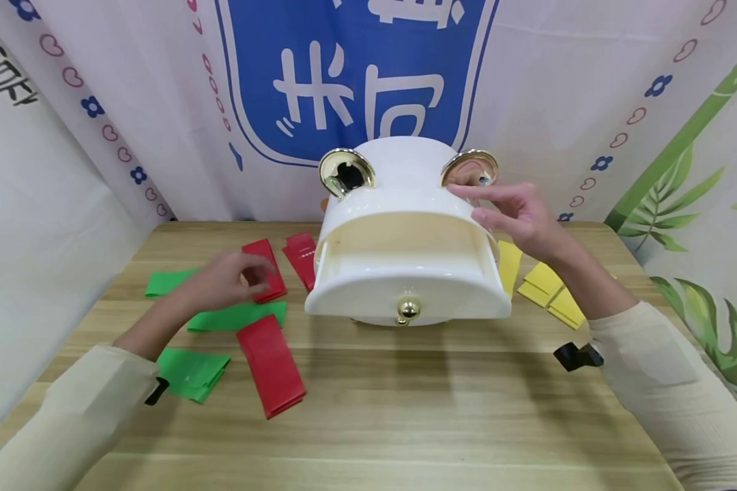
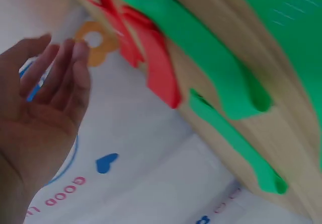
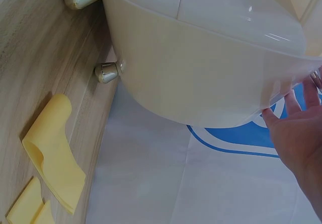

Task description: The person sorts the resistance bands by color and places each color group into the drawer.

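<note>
A white frog-shaped box with gold-rimmed eyes stands on the table. Its rounded front compartment, with a gold knob, is tipped or pulled open and shows a bare cream interior. My right hand touches the box's upper right side by the eye, index finger extended; in the right wrist view its fingertips meet the white shell. My left hand hovers with loosely bent fingers over the red folded packet and the green folded strip. It holds nothing in the left wrist view.
Left of the box lie more red packets and green pieces. Several yellow folded pieces lie to its right, beyond my right forearm. A printed cloth hangs behind the wooden table.
</note>
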A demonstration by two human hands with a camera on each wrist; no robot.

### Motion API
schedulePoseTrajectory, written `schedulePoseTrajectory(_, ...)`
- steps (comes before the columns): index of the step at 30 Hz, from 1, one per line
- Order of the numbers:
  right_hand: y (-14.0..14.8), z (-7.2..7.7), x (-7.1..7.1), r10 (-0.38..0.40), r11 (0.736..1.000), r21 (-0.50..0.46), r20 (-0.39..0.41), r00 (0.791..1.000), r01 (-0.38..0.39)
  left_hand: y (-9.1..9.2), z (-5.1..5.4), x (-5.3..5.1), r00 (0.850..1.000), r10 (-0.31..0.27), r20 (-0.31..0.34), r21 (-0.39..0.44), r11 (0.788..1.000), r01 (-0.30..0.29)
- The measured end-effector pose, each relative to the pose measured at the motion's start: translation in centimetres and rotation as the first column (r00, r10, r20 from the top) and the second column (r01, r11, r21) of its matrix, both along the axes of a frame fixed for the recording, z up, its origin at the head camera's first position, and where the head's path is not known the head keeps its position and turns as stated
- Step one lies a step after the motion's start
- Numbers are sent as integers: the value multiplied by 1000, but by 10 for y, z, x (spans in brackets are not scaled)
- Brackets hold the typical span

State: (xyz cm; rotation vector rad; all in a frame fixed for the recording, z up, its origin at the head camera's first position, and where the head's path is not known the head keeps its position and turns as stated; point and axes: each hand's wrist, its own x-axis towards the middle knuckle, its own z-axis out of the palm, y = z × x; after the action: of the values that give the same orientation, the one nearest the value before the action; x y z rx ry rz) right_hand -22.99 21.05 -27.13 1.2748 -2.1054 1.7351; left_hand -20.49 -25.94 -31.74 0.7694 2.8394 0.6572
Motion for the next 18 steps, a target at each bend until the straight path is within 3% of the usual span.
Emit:
schedulePoseTrajectory(5,0,0,-1,6,1000,5,-9,1000,-6,-15,-12,-1,990,-99,100,-27,994,102)
schedulePoseTrajectory(8,0,-1,-1,3,1000,6,-7,1000,-3,-20,-17,-1,981,-129,146,-21,991,133)
schedulePoseTrajectory(14,-1,-1,-1,0,1000,8,-14,1000,0,-24,-23,-3,967,-128,222,-39,989,140)
schedulePoseTrajectory(18,0,0,-1,-4,1000,16,-15,1000,4,-23,-26,-5,949,-115,293,-48,990,135)
